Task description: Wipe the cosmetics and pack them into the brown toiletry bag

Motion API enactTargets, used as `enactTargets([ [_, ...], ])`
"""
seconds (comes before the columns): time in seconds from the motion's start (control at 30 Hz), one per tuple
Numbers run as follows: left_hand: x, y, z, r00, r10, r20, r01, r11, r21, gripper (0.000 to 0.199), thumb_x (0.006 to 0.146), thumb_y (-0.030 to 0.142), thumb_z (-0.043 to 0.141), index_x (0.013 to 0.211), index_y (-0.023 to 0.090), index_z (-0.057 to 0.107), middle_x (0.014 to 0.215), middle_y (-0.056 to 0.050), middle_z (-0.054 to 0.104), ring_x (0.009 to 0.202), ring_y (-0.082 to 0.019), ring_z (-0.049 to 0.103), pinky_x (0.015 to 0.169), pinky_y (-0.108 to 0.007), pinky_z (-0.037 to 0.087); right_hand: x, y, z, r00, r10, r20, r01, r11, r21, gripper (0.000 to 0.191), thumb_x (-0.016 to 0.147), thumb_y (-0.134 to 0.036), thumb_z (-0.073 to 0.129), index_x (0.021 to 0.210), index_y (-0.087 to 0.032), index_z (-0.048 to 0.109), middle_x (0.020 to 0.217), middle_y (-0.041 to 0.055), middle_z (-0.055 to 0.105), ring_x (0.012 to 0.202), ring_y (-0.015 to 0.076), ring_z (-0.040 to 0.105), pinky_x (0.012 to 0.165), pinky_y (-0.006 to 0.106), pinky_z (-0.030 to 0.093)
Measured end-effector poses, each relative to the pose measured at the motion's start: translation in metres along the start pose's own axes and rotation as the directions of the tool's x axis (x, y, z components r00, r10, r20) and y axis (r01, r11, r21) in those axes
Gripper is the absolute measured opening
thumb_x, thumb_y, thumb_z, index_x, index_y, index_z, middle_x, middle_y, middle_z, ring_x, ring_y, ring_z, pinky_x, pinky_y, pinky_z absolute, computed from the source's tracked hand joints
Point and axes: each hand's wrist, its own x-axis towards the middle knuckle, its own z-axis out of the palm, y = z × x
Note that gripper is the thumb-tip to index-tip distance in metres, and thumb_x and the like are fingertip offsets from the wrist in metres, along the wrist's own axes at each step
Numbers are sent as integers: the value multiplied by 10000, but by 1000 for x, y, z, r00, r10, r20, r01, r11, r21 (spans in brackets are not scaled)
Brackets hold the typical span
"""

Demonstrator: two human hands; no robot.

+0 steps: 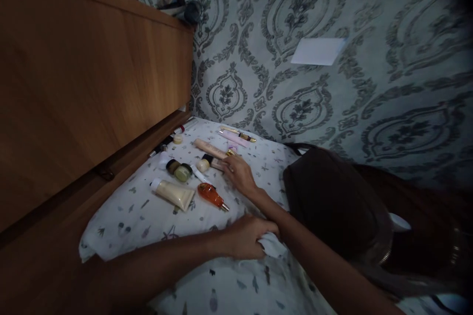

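My left hand (pixel 246 237) is closed around a crumpled white cloth (pixel 272 245), part of which sticks out by the thumb. My right hand (pixel 240 174) reaches farther over the printed sheet, its fingers closed on a small beige bottle with a black cap (pixel 216 162). Just beyond those fingers lies a long peach tube (pixel 210 148). A gold-coloured piece (pixel 231 152) shows beside the knuckles. Nearer to me rest an orange bottle (pixel 211 194) and a cream tube with a white cap (pixel 173 194).
Small jars (pixel 182 172), a pink tube (pixel 234 138) and other cosmetics lie on the printed sheet (pixel 136 216). A wooden panel (pixel 92 69) stands at left. A dark brown bag (pixel 328 197) sits at right, before the patterned wall (pixel 251 49).
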Motion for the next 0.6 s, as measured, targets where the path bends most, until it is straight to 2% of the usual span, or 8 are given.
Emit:
enactTargets([
  [0.1, -2, -2, -2, 1000, -7, -11, 7, 1000, -14, 360, 629, 4, 607, 956, 127, 695, 927, -31, 730, 865, -199, 676, 786, -255, 505, 3, -12, -1, 987, -74, 144, 86, 993, -80, 187, 906, -216, 576, 1075, -182, 646, 1151, 89, 629, 1061, 214, 578, 896, 297, 451],
  [0.2, -3, -5, -3, 999, -38, -6, 38, 999, -34, 406, 597, -10, 611, 966, 134, 696, 943, -25, 736, 883, -209, 680, 781, -257, 510, 7, -20, -3, 977, -28, 210, 68, 980, -186, 256, 916, -221, 563, 1157, -149, 609, 1226, 140, 577, 1055, 250, 590, 828, 328, 474],
  [0.4, -3, -9, -5, 999, 2, -33, -4, 997, -74, 390, 587, 13, 620, 956, 114, 695, 957, -45, 727, 896, -221, 670, 814, -276, 506, 13, -34, -8, 956, 88, 279, 12, 941, -339, 275, 956, -243, 512, 1198, -137, 586, 1256, 165, 556, 1006, 257, 638, 779, 333, 492],
  [0.6, -3, -9, -9, 1000, -10, 2, 10, 998, -61, 395, 591, 44, 632, 972, 134, 685, 940, -24, 716, 871, -214, 663, 794, -265, 504, 13, -39, -14, 949, 128, 287, -13, 929, -370, 321, 948, -289, 547, 1211, -107, 573, 1254, 194, 550, 1045, 290, 634, 792, 353, 493],
])
